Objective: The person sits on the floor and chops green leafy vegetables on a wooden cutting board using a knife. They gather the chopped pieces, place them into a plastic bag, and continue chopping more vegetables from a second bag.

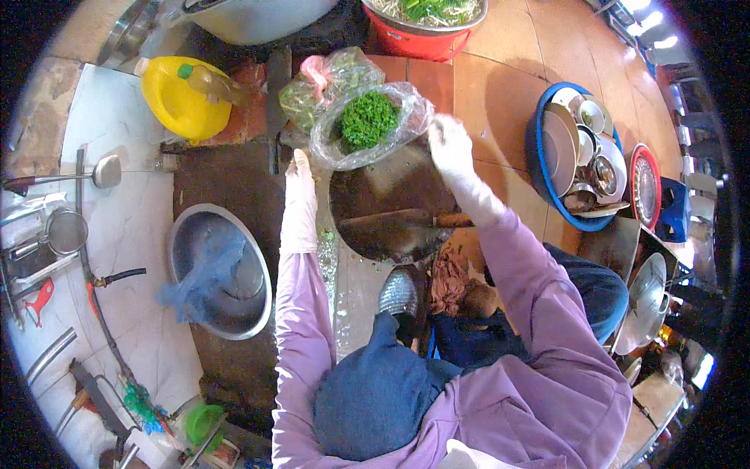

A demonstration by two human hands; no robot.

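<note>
Chopped green herbs lie in an open clear plastic bag in front of me. My right hand grips the bag's right end, where the plastic is bunched. My left hand is at the bag's lower left, fingers pointing away from me; whether it touches the plastic I cannot tell. Below the bag is a dark round chopping board with a cleaver lying across it, its wooden handle to the right. Behind stands another clear bag of greens with a pink tie.
A metal basin with a blue plastic bag is at left. A yellow jug stands at upper left. A blue tub of dishes is at right. Behind is a red bucket under a bowl of sprouts and greens.
</note>
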